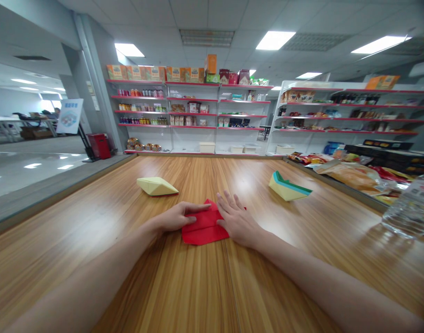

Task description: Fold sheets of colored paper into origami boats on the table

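Observation:
A folded sheet of red paper [205, 233] lies on the wooden table between my hands, with crease lines across it and a small peak at its far edge. My left hand [179, 216] rests on its left side, fingers stretched along the far part and thumb on the paper. Flat over the right side, my right hand [237, 219] has its fingers spread, hiding that part of the sheet. To the far left sits a pale yellow folded paper boat [156, 186] with a red lower edge. A yellow paper boat with blue and green bands [288, 186] stands at the far right.
A clear plastic bottle [411, 208] stands at the table's right edge. Beyond that edge lie snack bags [353, 178] and black boxes [388, 155]. Stocked shelves [193, 115] line the back, and a sign stand [70, 118] is at the left.

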Tool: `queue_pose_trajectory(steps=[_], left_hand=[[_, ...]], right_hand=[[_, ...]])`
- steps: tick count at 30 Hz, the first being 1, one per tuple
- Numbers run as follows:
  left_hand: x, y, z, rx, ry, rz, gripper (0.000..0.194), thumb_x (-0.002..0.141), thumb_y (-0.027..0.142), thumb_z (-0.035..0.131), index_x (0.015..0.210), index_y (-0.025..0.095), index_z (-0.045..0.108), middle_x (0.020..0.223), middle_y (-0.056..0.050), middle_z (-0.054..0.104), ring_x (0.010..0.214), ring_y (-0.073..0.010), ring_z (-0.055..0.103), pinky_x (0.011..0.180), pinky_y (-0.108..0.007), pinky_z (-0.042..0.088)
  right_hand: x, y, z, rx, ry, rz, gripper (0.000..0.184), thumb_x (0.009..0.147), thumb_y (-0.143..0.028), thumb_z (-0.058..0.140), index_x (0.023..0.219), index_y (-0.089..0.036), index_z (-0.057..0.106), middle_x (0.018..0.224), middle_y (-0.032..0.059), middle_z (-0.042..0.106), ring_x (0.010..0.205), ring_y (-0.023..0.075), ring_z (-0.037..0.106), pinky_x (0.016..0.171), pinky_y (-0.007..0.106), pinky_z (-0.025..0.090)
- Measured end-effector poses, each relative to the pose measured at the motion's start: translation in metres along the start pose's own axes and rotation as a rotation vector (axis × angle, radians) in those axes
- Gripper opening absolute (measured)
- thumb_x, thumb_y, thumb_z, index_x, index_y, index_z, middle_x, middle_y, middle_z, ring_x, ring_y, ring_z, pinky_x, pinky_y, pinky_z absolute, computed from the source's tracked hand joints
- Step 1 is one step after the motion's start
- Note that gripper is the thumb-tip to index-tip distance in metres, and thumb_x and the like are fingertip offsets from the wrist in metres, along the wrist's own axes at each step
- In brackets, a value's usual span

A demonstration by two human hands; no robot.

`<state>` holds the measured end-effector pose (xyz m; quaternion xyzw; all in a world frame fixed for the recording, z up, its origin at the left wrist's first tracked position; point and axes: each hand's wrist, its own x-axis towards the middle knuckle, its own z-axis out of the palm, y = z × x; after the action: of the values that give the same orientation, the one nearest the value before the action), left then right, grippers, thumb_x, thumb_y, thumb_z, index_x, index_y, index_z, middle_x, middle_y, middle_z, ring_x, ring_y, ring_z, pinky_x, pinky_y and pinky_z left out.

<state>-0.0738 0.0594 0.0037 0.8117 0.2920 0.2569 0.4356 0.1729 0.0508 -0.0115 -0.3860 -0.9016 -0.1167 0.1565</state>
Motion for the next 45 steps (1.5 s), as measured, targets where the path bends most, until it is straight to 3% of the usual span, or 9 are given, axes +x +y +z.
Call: queue_pose_trajectory(steps=[6, 10, 17, 24, 30, 37, 39, 42, 45], left_hand=[[0.005, -0.009, 0.006, 0.478, -0.098, 0.115, 0.068, 0.068, -0.002, 0.042, 0.125, 0.033, 0.054, 0.147, 0.004, 0.029, 0.137, -0.0215, 0.025, 0.114, -0.045, 0.016], [0.009, -0.008, 0.009, 0.622, -0.137, 0.153, 0.076, 0.065, -0.003, 0.041, 0.132, 0.034, 0.045, 0.147, 0.006, 0.028, 0.139, -0.0183, 0.019, 0.114, -0.044, 0.015], [0.01, -0.013, 0.013, 0.683, -0.018, 0.105, 0.053, 0.081, 0.008, 0.042, 0.128, 0.028, 0.052, 0.142, 0.002, 0.04, 0.138, -0.0173, 0.025, 0.114, -0.041, 0.02], [0.009, -0.016, 0.01, 0.667, -0.03, 0.024, 0.057, 0.087, 0.015, 0.039, 0.141, 0.029, 0.031, 0.15, 0.001, 0.025, 0.14, -0.0218, 0.017, 0.115, -0.046, 0.015], [0.007, -0.021, 0.003, 0.514, -0.033, 0.028, 0.073, 0.074, -0.002, 0.037, 0.138, 0.033, 0.036, 0.146, 0.006, 0.03, 0.139, -0.0201, 0.017, 0.115, -0.047, 0.013], [0.006, -0.024, 0.003, 0.521, 0.055, 0.138, 0.063, 0.073, 0.001, 0.043, 0.128, 0.031, 0.051, 0.139, 0.003, 0.043, 0.135, -0.0199, 0.031, 0.114, -0.046, 0.021], [0.006, -0.024, 0.004, 0.525, 0.08, 0.155, 0.056, 0.076, 0.004, 0.044, 0.125, 0.029, 0.055, 0.137, 0.001, 0.046, 0.132, -0.0202, 0.035, 0.113, -0.045, 0.024], [0.006, -0.024, 0.005, 0.521, 0.096, 0.167, 0.051, 0.078, 0.007, 0.045, 0.123, 0.028, 0.056, 0.135, 0.0, 0.048, 0.131, -0.0207, 0.037, 0.112, -0.045, 0.026], [0.006, -0.023, 0.005, 0.516, 0.112, 0.158, 0.048, 0.081, 0.009, 0.044, 0.124, 0.027, 0.056, 0.135, -0.001, 0.048, 0.131, -0.0206, 0.038, 0.111, -0.045, 0.028]], right_hand=[[-0.004, 0.002, -0.005, 0.19, -0.277, 0.068, 0.071, 0.093, -0.057, 0.02, 0.146, -0.009, 0.017, 0.152, 0.0161, 0.01, 0.14, 0.0341, 0.004, 0.11, 0.059, 0.01], [-0.005, -0.012, -0.017, 0.291, -0.328, -0.006, 0.072, 0.093, -0.056, 0.024, 0.147, -0.01, 0.014, 0.153, 0.0151, 0.005, 0.141, 0.0303, 0.001, 0.113, 0.051, 0.01], [-0.004, -0.038, -0.032, 0.407, -0.337, -0.171, 0.075, 0.092, -0.053, 0.034, 0.147, -0.009, 0.005, 0.153, 0.013, 0.001, 0.141, 0.0241, -0.001, 0.116, 0.04, 0.009], [-0.003, -0.01, -0.011, 0.312, -0.288, 0.035, 0.063, 0.095, -0.052, 0.017, 0.146, -0.015, 0.019, 0.153, 0.0086, 0.014, 0.141, 0.0245, 0.009, 0.114, 0.046, 0.008], [-0.008, 0.037, 0.002, 0.16, -0.228, 0.285, 0.061, 0.095, -0.048, 0.024, 0.142, -0.011, 0.032, 0.147, 0.0138, 0.031, 0.136, 0.0277, 0.027, 0.11, 0.047, 0.023], [-0.007, 0.032, 0.003, 0.046, -0.163, 0.382, 0.052, 0.093, -0.04, 0.031, 0.136, -0.012, 0.043, 0.145, 0.0156, 0.035, 0.134, 0.0355, 0.029, 0.102, 0.057, 0.028], [-0.006, 0.027, -0.003, 0.054, -0.148, 0.335, 0.048, 0.094, -0.039, 0.032, 0.132, -0.014, 0.048, 0.147, 0.0139, 0.032, 0.136, 0.0369, 0.023, 0.103, 0.061, 0.022], [-0.007, 0.021, -0.013, 0.186, -0.197, 0.1, 0.05, 0.094, -0.045, 0.033, 0.137, -0.021, 0.043, 0.148, 0.0089, 0.032, 0.138, 0.0303, 0.021, 0.109, 0.056, 0.015], [-0.008, 0.017, -0.02, 0.314, -0.274, -0.029, 0.076, 0.083, -0.063, 0.045, 0.144, -0.023, 0.027, 0.15, 0.0084, 0.027, 0.139, 0.0287, 0.02, 0.111, 0.049, 0.019]])
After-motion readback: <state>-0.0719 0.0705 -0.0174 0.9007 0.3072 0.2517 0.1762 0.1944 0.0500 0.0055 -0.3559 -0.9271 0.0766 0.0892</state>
